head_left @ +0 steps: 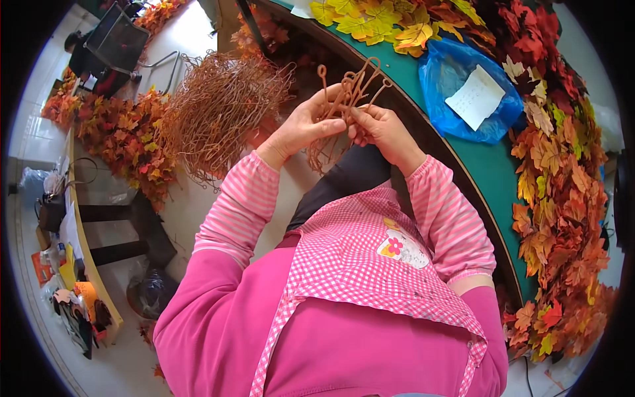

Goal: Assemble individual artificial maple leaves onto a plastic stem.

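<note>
Above my lap, my left hand (309,123) is closed around a small bunch of brown stems (357,83) with looped tops. My right hand (382,127) meets it from the other side, its thumb and fingers pinched on the stems of the same bunch. Some loops stand up above the fingers, and thin lower ends hang below the hands. A large tangled heap of similar brown stems (215,116) lies just left of my left hand. The exact grip inside the right fingers is partly hidden.
A green table (493,169) curves along my right. It carries a blue plastic bag (430,86) with a white paper (476,99) on it, yellow leaves (377,23), and a long pile of orange leaves (562,218). More leaves (126,132), a chair (119,40) and a wooden-edged table (86,245) are left.
</note>
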`<action>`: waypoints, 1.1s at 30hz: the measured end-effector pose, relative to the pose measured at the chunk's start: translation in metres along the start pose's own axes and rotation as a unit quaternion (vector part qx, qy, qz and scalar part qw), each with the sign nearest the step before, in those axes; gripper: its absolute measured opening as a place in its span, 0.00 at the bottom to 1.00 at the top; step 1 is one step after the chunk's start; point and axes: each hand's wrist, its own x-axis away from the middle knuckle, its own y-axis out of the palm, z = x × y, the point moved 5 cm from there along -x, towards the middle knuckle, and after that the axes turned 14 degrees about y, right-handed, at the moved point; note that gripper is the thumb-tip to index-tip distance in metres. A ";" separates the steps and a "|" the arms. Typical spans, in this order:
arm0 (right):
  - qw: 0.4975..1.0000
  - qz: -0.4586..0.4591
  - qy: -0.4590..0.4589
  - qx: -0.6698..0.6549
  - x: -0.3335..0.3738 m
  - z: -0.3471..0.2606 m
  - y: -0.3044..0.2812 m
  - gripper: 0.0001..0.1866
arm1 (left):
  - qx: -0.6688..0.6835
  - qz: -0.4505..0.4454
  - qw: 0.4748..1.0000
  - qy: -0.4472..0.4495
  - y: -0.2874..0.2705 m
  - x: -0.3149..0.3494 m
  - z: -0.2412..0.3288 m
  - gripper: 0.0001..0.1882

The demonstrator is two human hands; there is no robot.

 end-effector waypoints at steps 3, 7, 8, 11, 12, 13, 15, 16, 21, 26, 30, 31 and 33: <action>0.999 0.022 -0.019 -0.022 0.003 -0.004 -0.001 0.13 | -0.105 0.014 0.994 0.024 0.004 0.000 0.005 0.48; 0.999 0.035 -0.033 -0.014 0.005 -0.006 -0.001 0.13 | -0.237 0.053 0.963 0.119 0.005 -0.006 0.001 0.42; 0.999 0.036 -0.028 0.002 0.005 -0.005 -0.001 0.13 | -0.241 0.062 0.962 0.117 0.002 -0.007 -0.002 0.42; 0.995 0.047 -0.069 0.047 0.004 -0.007 0.000 0.13 | -0.250 0.175 0.949 0.080 -0.015 -0.009 -0.009 0.29; 0.995 0.052 -0.071 0.046 0.003 -0.008 -0.001 0.13 | -0.252 0.174 0.948 0.090 -0.016 -0.010 -0.007 0.29; 0.991 0.076 -0.087 0.060 0.003 -0.009 -0.002 0.13 | -0.214 0.184 0.957 0.067 -0.017 -0.011 -0.010 0.26; 0.987 0.100 -0.103 0.074 0.001 -0.011 -0.004 0.12 | -0.219 0.206 0.954 0.012 -0.020 -0.011 -0.011 0.20; 0.977 0.114 -0.151 0.095 0.003 -0.016 -0.004 0.12 | -0.215 0.197 0.956 0.034 -0.018 -0.013 -0.008 0.20; 0.978 0.091 -0.185 0.034 0.008 -0.018 0.000 0.11 | -0.219 0.139 0.963 0.080 -0.008 -0.020 -0.007 0.13; 0.976 0.110 -0.189 0.003 0.016 -0.011 0.024 0.10 | -0.290 0.284 0.908 0.105 -0.015 -0.025 -0.012 0.10; 0.961 0.184 -0.195 -0.070 0.030 -0.017 0.028 0.10 | -0.428 0.363 0.816 0.139 -0.030 -0.054 -0.004 0.13; 0.962 0.169 -0.205 -0.058 0.041 -0.021 0.025 0.10 | -0.396 0.404 0.811 0.150 -0.045 -0.059 0.001 0.13; 0.962 0.153 -0.221 -0.047 0.055 -0.028 0.022 0.09 | -0.353 0.437 0.813 0.152 -0.071 -0.070 0.004 0.14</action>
